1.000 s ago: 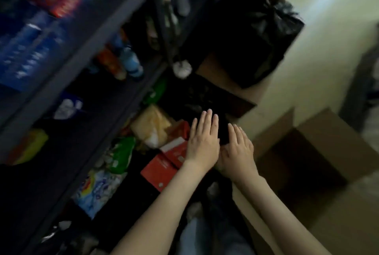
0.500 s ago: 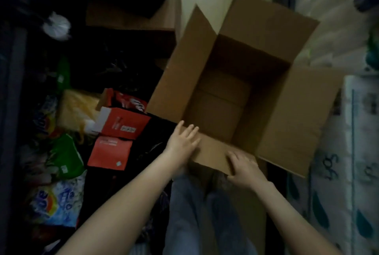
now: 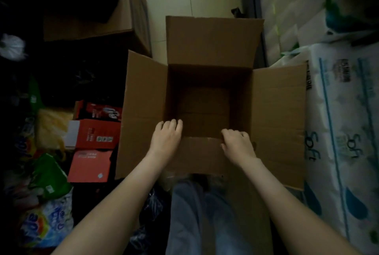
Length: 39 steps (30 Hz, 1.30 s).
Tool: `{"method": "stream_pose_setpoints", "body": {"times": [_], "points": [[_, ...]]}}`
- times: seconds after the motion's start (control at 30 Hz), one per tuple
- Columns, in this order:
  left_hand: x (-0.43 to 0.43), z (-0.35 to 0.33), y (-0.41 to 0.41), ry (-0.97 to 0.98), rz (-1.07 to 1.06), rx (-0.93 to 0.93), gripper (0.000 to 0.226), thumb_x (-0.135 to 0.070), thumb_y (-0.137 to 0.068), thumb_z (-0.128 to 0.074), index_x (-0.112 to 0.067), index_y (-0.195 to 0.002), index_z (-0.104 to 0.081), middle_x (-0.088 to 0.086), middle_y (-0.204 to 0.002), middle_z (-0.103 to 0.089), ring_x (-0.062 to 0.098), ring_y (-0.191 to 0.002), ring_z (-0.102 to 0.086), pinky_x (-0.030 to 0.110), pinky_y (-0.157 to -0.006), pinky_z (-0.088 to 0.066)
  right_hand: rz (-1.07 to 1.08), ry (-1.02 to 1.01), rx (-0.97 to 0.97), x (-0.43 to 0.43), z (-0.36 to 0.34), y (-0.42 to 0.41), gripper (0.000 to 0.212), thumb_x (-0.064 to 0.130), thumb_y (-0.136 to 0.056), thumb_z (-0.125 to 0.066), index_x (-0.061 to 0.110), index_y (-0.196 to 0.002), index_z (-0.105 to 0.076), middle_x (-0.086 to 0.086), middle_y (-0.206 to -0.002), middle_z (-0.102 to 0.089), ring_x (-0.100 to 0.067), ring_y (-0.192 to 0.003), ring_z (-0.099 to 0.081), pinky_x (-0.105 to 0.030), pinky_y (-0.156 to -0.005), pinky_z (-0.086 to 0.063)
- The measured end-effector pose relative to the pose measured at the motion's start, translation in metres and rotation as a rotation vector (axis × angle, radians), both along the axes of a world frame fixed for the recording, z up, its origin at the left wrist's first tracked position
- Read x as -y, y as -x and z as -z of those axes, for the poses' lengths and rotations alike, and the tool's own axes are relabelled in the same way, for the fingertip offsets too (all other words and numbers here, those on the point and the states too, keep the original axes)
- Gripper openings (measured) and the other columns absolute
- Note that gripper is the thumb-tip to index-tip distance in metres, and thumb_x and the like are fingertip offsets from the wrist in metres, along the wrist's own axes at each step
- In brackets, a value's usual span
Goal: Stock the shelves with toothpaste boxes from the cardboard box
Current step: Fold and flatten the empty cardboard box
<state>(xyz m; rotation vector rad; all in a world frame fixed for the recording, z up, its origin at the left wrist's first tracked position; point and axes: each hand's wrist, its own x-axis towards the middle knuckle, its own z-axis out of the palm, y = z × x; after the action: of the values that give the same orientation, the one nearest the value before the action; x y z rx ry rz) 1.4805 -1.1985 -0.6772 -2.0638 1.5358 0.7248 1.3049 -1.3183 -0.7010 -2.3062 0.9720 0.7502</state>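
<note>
Head view.

1. Cardboard box (image 3: 274, 123): brown, upright on the floor at centre, all four flaps folded outward. Its inside shows only dim brown bottom panels.
2. Left hand (image 3: 166, 140): on the near rim at the box's left corner. Fingers (image 3: 173, 124) pressed together and bent over the edge into the opening, gripping it.
3. Right hand (image 3: 238, 145): on the same near rim toward the right corner, resting on the near flap. Fingers (image 3: 231, 132) curled close together over the edge, tips hidden.
4. Red cartons (image 3: 96, 133): three, stacked in a near-to-far line just beside the box's left flap. Print too dim to read.
5. Detergent bag (image 3: 41, 226): near left, blue and orange print.
6. Green packet (image 3: 49, 177): left, just beyond the detergent bag.
7. Tissue pack (image 3: 338, 131): white with blue print, right of the box, touching its right flap.
8. Second carton (image 3: 92, 25): far left, in shadow.
9. Person's legs in blue denim (image 3: 194, 213): near centre, between the forearms.
</note>
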Motion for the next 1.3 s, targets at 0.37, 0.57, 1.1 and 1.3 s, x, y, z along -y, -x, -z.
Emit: {"method": "stream_pose_setpoints", "body": {"times": [0.37, 0.57, 1.1, 1.3], "points": [[0.038, 0.06, 0.014, 0.08, -0.158, -0.082, 0.073, -0.016, -0.098, -0.042, -0.01, -0.152, 0.007, 0.017, -0.159, 0.006, 0.03, -0.147, 0.004, 0.046, -0.118, 0.0, 0.052, 0.145, -0.107, 0.008, 0.063, 0.0, 0.08, 0.031, -0.094, -0.053, 0.02, -0.151, 0.001, -0.009, -0.158, -0.007, -0.026, -0.146, -0.005, -0.048, -0.116, 0.0], [0.076, 0.065, -0.022, 0.19, -0.336, -0.143, 0.079, -0.034, -0.096, -0.049, -0.013, -0.152, 0.001, 0.012, -0.16, 0.005, 0.026, -0.148, 0.005, 0.043, -0.119, 0.001, 0.028, 0.084, -0.095, 0.021, 0.058, -0.014, 0.093, 0.031, -0.09, -0.056, 0.027, -0.149, 0.016, -0.006, -0.159, 0.007, -0.023, -0.146, 0.012, -0.048, -0.111, 0.016], [0.187, 0.066, -0.131, 0.373, -0.105, 0.199, 0.105, -0.025, -0.088, -0.058, -0.016, -0.144, 0.03, 0.019, -0.15, 0.033, 0.039, -0.14, 0.026, 0.057, -0.108, 0.016, -0.333, 0.074, -0.133, 0.045, 0.054, -0.094, 0.101, 0.019, -0.092, -0.053, 0.022, -0.142, 0.034, -0.009, -0.145, 0.041, -0.028, -0.132, 0.041, -0.05, -0.089, 0.042], [0.22, 0.056, -0.159, 0.373, -0.054, 0.229, 0.111, -0.023, -0.086, -0.061, -0.018, -0.14, 0.036, 0.019, -0.153, 0.028, 0.035, -0.142, 0.024, 0.058, -0.106, 0.02, -0.378, 0.064, -0.18, 0.05, 0.051, -0.101, 0.096, 0.021, -0.094, -0.049, 0.023, -0.139, 0.035, -0.007, -0.143, 0.042, -0.027, -0.128, 0.044, -0.048, -0.08, 0.047]]}}
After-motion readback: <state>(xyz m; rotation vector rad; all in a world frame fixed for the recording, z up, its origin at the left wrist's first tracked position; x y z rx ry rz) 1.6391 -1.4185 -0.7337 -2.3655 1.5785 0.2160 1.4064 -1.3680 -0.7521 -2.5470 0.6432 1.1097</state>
